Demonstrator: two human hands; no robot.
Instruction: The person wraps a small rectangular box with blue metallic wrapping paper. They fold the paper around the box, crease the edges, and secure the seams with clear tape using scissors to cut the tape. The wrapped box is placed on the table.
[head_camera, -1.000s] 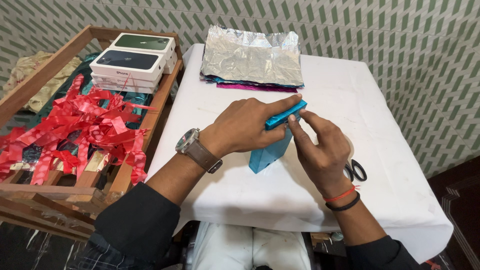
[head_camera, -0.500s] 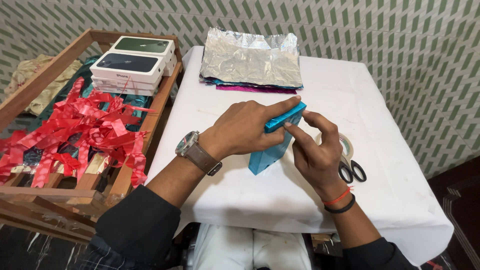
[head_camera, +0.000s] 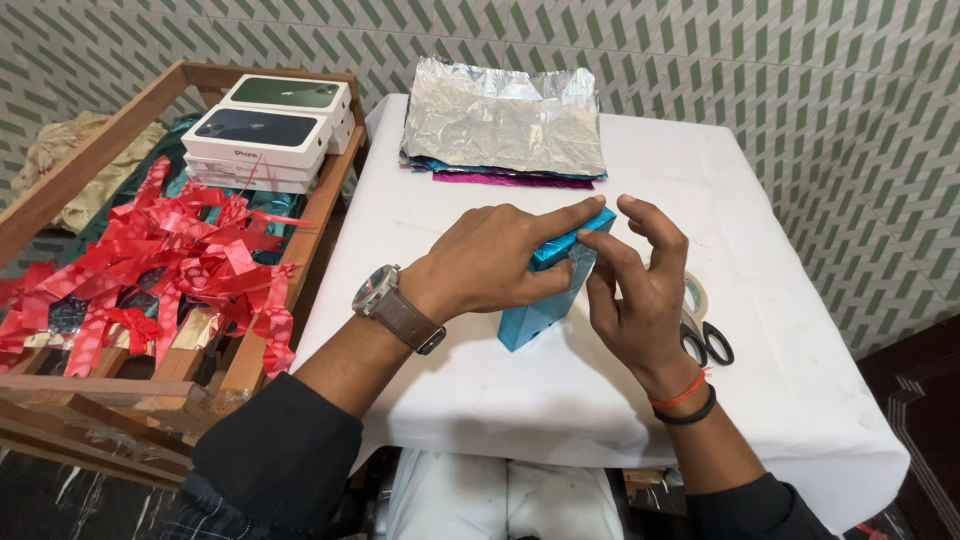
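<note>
Left hand (head_camera: 490, 262) lies flat over the blue-wrapped box (head_camera: 545, 300), palm down, index finger stretched along the top edge, pinning the foil; nothing is clasped. Box stands tilted on the white table (head_camera: 450, 400), between both hands. Right hand (head_camera: 635, 290) is half open, fingertips on the box's near end flap, thumb free. To do this fold well, I judge: hold pressure with the left index so the wrap can't slip, crease the flap tight with the right fingertips. Tape roll (head_camera: 694, 296) and scissors (head_camera: 706, 340) sit just right of my wrist.
</note>
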